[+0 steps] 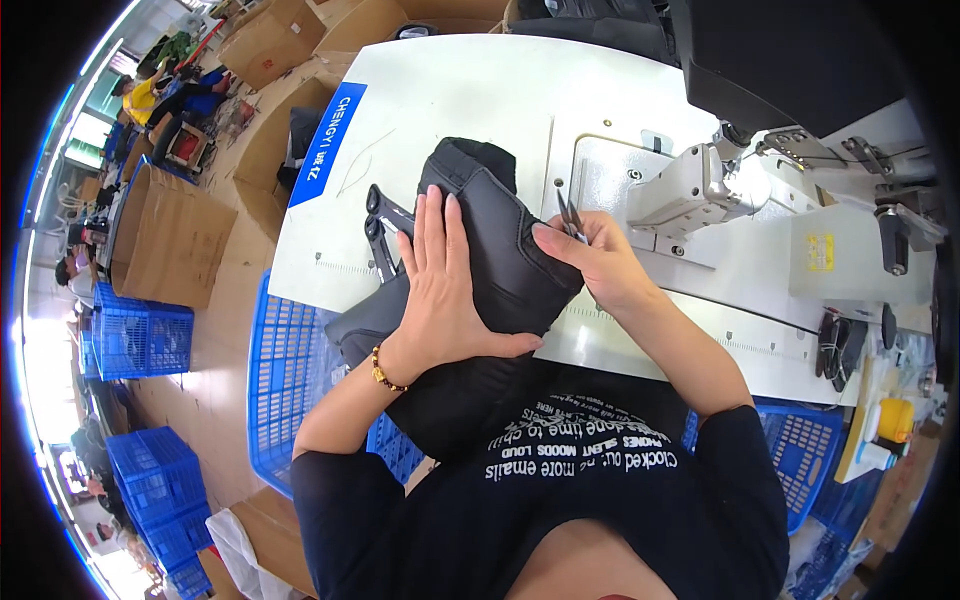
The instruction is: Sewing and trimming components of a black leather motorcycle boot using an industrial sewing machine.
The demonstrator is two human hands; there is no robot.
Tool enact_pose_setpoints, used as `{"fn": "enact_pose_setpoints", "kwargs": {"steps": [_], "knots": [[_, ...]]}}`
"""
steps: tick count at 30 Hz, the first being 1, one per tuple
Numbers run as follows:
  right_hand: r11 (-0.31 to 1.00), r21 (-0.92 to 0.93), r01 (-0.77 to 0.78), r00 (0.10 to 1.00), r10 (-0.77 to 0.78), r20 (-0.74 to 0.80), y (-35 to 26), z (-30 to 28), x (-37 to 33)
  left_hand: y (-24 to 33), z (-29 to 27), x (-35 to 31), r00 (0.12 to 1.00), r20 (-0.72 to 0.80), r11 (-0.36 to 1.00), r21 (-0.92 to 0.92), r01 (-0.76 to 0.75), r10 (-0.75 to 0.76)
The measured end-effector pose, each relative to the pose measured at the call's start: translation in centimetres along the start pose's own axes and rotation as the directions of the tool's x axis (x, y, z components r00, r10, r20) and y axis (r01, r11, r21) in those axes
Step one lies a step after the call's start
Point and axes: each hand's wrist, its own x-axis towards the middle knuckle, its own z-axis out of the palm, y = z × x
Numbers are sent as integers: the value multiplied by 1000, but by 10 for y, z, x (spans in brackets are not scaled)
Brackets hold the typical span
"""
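Two hands work a black fabric piece (500, 250) overhanging the table edge (300, 285): left (440, 290) pressed flat, right (590, 262) pinching snips (570, 215).

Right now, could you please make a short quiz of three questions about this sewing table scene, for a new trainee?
1. True or false: the left hand lies flat on the black padded piece.
2. Which thing does the right hand pinch?
A. small thread snips
B. a yellow cup
C. a cardboard box
3. Fill in: the crate beside the person's left arm is ____ in colour.

Key:
1. True; the palm and fingers are spread on it.
2. A; the snips are held at the edge of the black piece.
3. Blue.
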Motion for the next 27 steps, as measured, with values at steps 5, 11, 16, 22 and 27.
{"fn": "enact_pose_setpoints", "kwargs": {"steps": [5,11,16,22,27], "knots": [[997,-76,-23,1000,23,6,-4,-8,0,3,-1,2,999,25,1000,-17,-23,23],[863,-489,-128,990,142,-9,-43,0,6,5,-4,-1,999,36,1000,-2,-21,21],[828,-540,-151,973,221,67,-35,0,13,5,-4,0,999,34,1000,6,-16,16],[997,-22,-69,998,69,-9,-7,14,6,0,-1,0,1000,2,999,-47,-16,16],[991,121,52,995,-63,84,8,-2,7,3,-2,0,999,12,998,-55,-41,42]]}}
